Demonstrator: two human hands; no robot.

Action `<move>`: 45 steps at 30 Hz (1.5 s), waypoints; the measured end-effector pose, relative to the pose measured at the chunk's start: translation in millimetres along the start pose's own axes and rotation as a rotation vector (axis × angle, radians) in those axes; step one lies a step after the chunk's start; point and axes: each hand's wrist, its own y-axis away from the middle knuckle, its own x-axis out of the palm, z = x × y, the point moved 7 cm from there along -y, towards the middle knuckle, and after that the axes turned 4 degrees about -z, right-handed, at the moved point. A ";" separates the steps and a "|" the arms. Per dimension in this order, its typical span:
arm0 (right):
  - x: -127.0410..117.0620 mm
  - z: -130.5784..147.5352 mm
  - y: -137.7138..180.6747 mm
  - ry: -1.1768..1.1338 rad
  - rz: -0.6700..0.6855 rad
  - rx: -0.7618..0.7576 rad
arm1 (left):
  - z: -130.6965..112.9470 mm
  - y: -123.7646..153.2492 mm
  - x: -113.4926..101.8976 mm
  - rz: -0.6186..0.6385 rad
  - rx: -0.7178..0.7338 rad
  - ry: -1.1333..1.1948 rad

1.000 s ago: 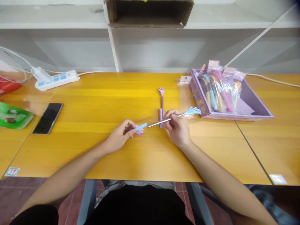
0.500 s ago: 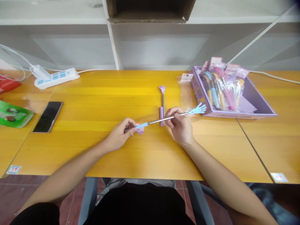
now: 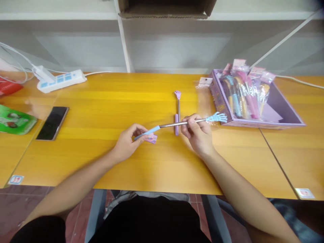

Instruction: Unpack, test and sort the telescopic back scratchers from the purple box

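Observation:
A blue back scratcher (image 3: 174,124) with a metal rod and a hand-shaped head spans both my hands above the table. My left hand (image 3: 128,141) is closed around its blue handle. The fingers of my right hand (image 3: 198,135) pinch the rod just below the blue head. Behind it lies a purple back scratcher (image 3: 178,106) with its head pointing away, and its purple handle (image 3: 176,130) shows beside the rod. A small pink printed card (image 3: 152,138) shows under the blue handle, close to my left fingers; whether I touch it I cannot tell.
At the right, a purple box (image 3: 283,101) holds several bagged back scratchers; a clear plastic bag (image 3: 204,98) lies against its left side. Leftward are a phone (image 3: 52,123), a green packet (image 3: 17,119) and a white power strip (image 3: 62,81). A cardboard box (image 3: 167,13) sits on the shelf.
The view has shifted slightly. Both hands keep their hold on the blue back scratcher, whose handle now tilts a little more against the rod.

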 end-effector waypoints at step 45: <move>2.5 -19.8 8.0 0.053 0.093 0.142 | -8.5 2.4 -4.9 -0.058 0.092 -0.009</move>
